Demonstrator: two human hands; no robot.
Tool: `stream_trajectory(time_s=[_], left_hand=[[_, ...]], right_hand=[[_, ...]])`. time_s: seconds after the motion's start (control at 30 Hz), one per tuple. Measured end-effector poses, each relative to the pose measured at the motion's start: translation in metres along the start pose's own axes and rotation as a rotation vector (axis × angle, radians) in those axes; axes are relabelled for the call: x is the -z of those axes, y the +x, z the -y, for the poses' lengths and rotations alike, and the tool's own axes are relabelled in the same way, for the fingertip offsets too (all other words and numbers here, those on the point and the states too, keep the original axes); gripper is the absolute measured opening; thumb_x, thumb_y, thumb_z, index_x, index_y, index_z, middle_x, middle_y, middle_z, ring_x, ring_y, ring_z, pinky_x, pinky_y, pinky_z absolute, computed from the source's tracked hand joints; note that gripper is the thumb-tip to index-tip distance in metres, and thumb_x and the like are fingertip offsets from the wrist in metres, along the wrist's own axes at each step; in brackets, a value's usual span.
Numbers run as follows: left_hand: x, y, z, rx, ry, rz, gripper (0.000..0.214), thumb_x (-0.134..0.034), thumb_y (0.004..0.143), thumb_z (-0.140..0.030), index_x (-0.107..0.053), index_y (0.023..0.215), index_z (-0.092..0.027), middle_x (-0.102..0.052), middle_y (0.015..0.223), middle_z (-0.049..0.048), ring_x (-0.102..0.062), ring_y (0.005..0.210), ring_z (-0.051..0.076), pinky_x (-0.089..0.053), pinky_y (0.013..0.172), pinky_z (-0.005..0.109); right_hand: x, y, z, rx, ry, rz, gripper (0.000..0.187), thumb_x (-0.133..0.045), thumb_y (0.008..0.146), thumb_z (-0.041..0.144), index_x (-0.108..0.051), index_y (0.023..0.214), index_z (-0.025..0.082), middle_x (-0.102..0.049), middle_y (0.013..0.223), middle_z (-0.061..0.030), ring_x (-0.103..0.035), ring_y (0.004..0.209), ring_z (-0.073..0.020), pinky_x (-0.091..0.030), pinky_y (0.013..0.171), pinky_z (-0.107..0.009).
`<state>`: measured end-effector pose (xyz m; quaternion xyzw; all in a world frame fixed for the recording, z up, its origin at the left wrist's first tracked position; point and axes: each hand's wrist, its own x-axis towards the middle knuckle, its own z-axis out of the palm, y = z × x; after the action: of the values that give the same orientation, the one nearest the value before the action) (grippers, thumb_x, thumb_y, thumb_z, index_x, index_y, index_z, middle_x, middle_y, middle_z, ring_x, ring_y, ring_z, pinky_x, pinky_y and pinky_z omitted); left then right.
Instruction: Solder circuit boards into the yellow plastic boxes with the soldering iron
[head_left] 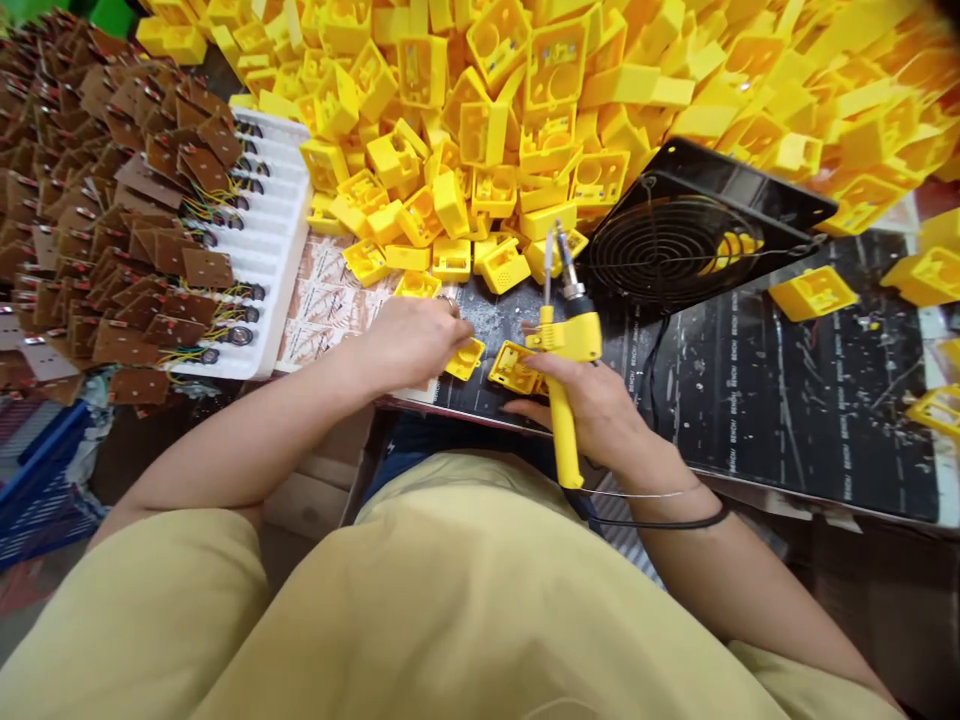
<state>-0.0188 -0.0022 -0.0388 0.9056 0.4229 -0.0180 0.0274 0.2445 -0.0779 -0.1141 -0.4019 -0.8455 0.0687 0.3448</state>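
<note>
My right hand (592, 405) is closed around the yellow handle of a soldering iron (564, 340), its metal tip pointing up and away. Its fingers also rest against a yellow plastic housing (513, 367) lying open on the dark mat. My left hand (416, 338) is closed on a second small yellow housing (465, 358) just to the left. The two housings lie a few centimetres apart near the table's front edge.
A large heap of yellow plastic housings (525, 90) fills the back of the table. A black fan (694, 240) leans at the right of the heap. At the left, a white tray (281, 250) holds brown circuit boards (120, 210) with wires. The dark mat (787, 390) carries a few loose housings.
</note>
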Motion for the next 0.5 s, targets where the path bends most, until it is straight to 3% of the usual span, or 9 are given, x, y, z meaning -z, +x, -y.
stream_trajectory(time_s=[0.07, 0.17, 0.33, 0.43, 0.5], left_hand=[[-0.001, -0.010, 0.000, -0.028, 0.061, 0.038, 0.030, -0.056, 0.103, -0.030, -0.080, 0.117, -0.019, -0.080, 0.115, 0.0101, -0.077, 0.097, 0.029, -0.057, 0.073, 0.036], [-0.010, -0.023, 0.001, -0.160, 0.025, -0.054, 0.046, -0.063, 0.102, -0.042, -0.068, 0.139, -0.016, -0.072, 0.139, 0.0139, -0.071, 0.116, 0.031, -0.060, 0.090, 0.040], [-0.037, -0.028, -0.021, -0.202, -0.077, -0.211, 0.053, -0.071, 0.098, -0.046, -0.068, 0.135, -0.009, -0.076, 0.121, 0.0149, -0.071, 0.111, 0.028, -0.060, 0.093, 0.037], [-0.042, -0.023, -0.023, -0.097, -0.080, -0.312, 0.072, -0.059, 0.098, -0.067, -0.062, 0.146, -0.014, -0.071, 0.132, 0.0182, -0.067, 0.119, 0.033, -0.058, 0.099, 0.046], [-0.040, -0.021, -0.011, 0.127, -0.028, -0.322, 0.076, -0.056, 0.096, -0.073, -0.062, 0.146, -0.016, -0.068, 0.136, 0.0195, -0.065, 0.122, 0.038, -0.057, 0.100, 0.052]], right_hand=[[-0.002, 0.000, -0.001, 0.005, -0.011, 0.000, 0.038, -0.077, 0.094, 0.031, -0.062, 0.128, 0.026, -0.077, 0.111, -0.0063, -0.077, 0.094, -0.0250, -0.065, 0.083, -0.037], [0.004, -0.005, -0.006, 0.018, -0.006, 0.007, 0.042, -0.076, 0.094, 0.030, -0.059, 0.132, 0.026, -0.077, 0.115, -0.0065, -0.077, 0.095, -0.0242, -0.065, 0.080, -0.035], [0.011, -0.009, -0.011, 0.056, -0.008, 0.019, 0.040, -0.077, 0.094, 0.034, -0.060, 0.129, 0.025, -0.077, 0.115, -0.0084, -0.077, 0.100, -0.0274, -0.066, 0.084, -0.040], [0.011, -0.010, -0.013, 0.065, -0.025, 0.000, 0.040, -0.077, 0.094, 0.038, -0.059, 0.127, 0.025, -0.077, 0.115, -0.0090, -0.077, 0.101, -0.0289, -0.066, 0.086, -0.044], [0.012, -0.011, -0.015, 0.064, -0.032, -0.012, 0.044, -0.079, 0.092, 0.044, -0.059, 0.126, 0.025, -0.076, 0.122, -0.0108, -0.076, 0.108, -0.0311, -0.065, 0.091, -0.046]])
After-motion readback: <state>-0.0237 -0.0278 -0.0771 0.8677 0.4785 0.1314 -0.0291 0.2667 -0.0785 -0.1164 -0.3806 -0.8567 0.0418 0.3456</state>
